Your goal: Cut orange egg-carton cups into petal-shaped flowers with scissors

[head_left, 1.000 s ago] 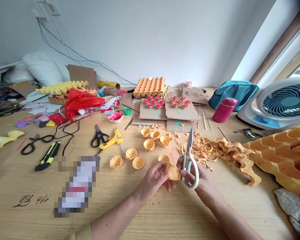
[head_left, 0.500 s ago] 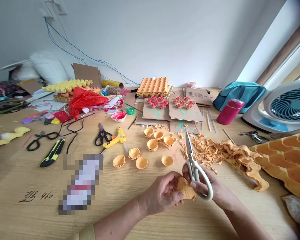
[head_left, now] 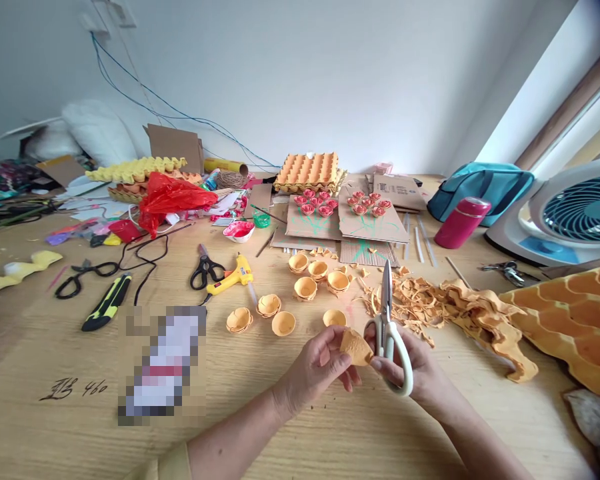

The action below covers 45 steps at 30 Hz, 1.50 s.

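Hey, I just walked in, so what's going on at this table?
A person's left hand is holding an orange egg-carton piece, while the right hand holds white-handled scissors, blades pointing away from the person. Cut orange cups stand beyond the hands, with curly scraps to their right. Farther back, red flowers sit on cardboard panels.

A broad tabletop of pale, grained wood (head_left: pixel 250 413) carries small round orange cups of moulded pulp (head_left: pixel 283 324), grouped near its middle. Right of them lies a tangled heap of curled orange pulp trimmings (head_left: pixel 423 303). On the left rest a yellow plastic glue gun (head_left: pixel 237 273), a black-and-yellow box cutter (head_left: pixel 107 303) and black-handled metal scissors (head_left: pixel 205 261), near the glue gun. A magenta cylindrical bottle (head_left: pixel 463 223) stands towards the back right. The far-left clutter (head_left: pixel 5 187) seems a mixed pile, too blurred to sort.
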Each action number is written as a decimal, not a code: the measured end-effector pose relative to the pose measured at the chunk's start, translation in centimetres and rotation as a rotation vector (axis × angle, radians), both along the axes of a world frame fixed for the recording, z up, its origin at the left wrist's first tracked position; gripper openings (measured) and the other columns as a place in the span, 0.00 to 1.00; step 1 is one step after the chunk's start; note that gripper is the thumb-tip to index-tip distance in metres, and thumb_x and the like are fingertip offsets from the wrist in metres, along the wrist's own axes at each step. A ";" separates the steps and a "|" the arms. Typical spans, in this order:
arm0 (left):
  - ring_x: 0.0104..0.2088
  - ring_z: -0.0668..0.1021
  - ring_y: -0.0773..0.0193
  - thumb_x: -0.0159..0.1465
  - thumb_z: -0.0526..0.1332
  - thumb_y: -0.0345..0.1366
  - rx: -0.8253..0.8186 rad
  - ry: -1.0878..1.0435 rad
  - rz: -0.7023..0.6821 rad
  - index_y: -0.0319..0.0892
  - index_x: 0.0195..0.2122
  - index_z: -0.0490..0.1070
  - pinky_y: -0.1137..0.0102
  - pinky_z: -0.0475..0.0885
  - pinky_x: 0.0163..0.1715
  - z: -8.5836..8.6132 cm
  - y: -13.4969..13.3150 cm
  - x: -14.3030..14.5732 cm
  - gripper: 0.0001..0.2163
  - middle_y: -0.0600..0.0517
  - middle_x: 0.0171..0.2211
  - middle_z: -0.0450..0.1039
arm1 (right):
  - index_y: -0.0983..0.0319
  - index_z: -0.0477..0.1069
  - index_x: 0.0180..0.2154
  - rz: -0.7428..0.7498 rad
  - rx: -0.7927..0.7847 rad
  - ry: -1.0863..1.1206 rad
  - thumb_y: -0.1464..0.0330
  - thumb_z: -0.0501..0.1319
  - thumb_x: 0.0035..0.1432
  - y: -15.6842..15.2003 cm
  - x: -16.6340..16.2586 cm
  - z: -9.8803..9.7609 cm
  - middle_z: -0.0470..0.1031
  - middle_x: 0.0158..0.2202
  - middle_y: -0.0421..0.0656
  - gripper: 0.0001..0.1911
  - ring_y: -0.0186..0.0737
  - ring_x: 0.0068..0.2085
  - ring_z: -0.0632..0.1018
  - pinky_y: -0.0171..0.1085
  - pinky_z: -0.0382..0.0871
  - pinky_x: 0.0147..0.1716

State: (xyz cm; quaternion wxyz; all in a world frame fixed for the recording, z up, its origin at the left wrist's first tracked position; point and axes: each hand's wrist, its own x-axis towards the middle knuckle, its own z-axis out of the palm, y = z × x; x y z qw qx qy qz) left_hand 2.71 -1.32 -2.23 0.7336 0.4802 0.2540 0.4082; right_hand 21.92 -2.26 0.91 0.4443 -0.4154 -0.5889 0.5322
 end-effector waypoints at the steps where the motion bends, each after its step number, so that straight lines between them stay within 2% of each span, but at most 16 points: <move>1: 0.29 0.78 0.63 0.57 0.68 0.53 -0.011 -0.006 0.003 0.38 0.48 0.68 0.70 0.72 0.25 -0.1 0.1 0.0 0.26 0.45 0.39 0.73 | 0.58 0.72 0.39 -0.008 0.005 0.005 0.53 0.71 0.52 0.0 -0.1 -0.1 0.72 0.28 0.39 0.19 0.37 0.27 0.71 0.34 0.69 0.25; 9: 0.29 0.77 0.65 0.58 0.69 0.50 -0.096 -0.035 0.058 0.37 0.48 0.70 0.69 0.75 0.28 0.4 0.2 -0.1 0.25 0.47 0.38 0.73 | 0.58 0.70 0.40 0.015 -0.040 0.116 0.54 0.73 0.50 0.0 -0.6 -0.4 0.77 0.32 0.41 0.22 0.37 0.30 0.73 0.34 0.69 0.27; 17: 0.30 0.80 0.65 0.61 0.68 0.49 -0.150 -0.146 0.041 0.38 0.46 0.69 0.71 0.76 0.30 0.1 0.4 -0.3 0.21 0.47 0.36 0.76 | 0.57 0.70 0.41 -0.002 -0.022 0.075 0.57 0.73 0.52 -0.3 -0.8 -1.5 0.75 0.35 0.41 0.20 0.40 0.34 0.74 0.36 0.70 0.33; 23: 0.31 0.80 0.65 0.63 0.66 0.48 -0.176 -0.207 0.056 0.38 0.47 0.70 0.72 0.75 0.31 0.0 0.7 -0.7 0.20 0.44 0.39 0.79 | 0.57 0.70 0.40 -0.044 0.124 -0.141 0.59 0.66 0.59 -0.2 0.1 -1.3 0.72 0.34 0.40 0.12 0.41 0.36 0.73 0.37 0.68 0.37; 29: 0.31 0.78 0.67 0.61 0.68 0.46 -0.260 -0.273 0.095 0.35 0.47 0.75 0.72 0.76 0.30 -0.3 0.9 -0.9 0.20 0.47 0.34 0.77 | 0.58 0.68 0.36 0.006 0.264 -0.416 0.64 0.64 0.60 -0.2 0.5 -0.2 0.71 0.32 0.39 0.06 0.41 0.34 0.71 0.38 0.65 0.35; 33: 0.31 0.79 0.67 0.62 0.67 0.45 -0.333 -0.358 0.107 0.36 0.46 0.75 0.73 0.77 0.32 -0.4 1.1 -1.0 0.18 0.46 0.36 0.80 | 0.58 0.65 0.31 0.038 0.330 -0.565 0.68 0.65 0.58 -0.3 0.3 -0.3 0.69 0.29 0.38 0.09 0.40 0.31 0.68 0.38 0.63 0.33; 37: 0.30 0.80 0.67 0.63 0.66 0.48 -0.354 -0.399 0.114 0.34 0.43 0.77 0.74 0.78 0.32 -0.5 1.3 -1.1 0.19 0.43 0.35 0.81 | 0.58 0.62 0.29 0.063 0.355 -0.634 0.69 0.64 0.60 -0.3 0.3 -0.5 0.69 0.28 0.39 0.11 0.40 0.32 0.68 0.38 0.62 0.34; 45: 0.31 0.81 0.64 0.63 0.65 0.49 -0.271 -0.386 0.177 0.35 0.44 0.76 0.72 0.77 0.32 -0.6 1.4 -1.2 0.20 0.43 0.35 0.82 | 0.58 0.60 0.30 0.125 0.412 -0.762 0.66 0.59 0.64 -0.2 0.2 -0.1 0.68 0.29 0.39 0.10 0.40 0.32 0.68 0.40 0.61 0.36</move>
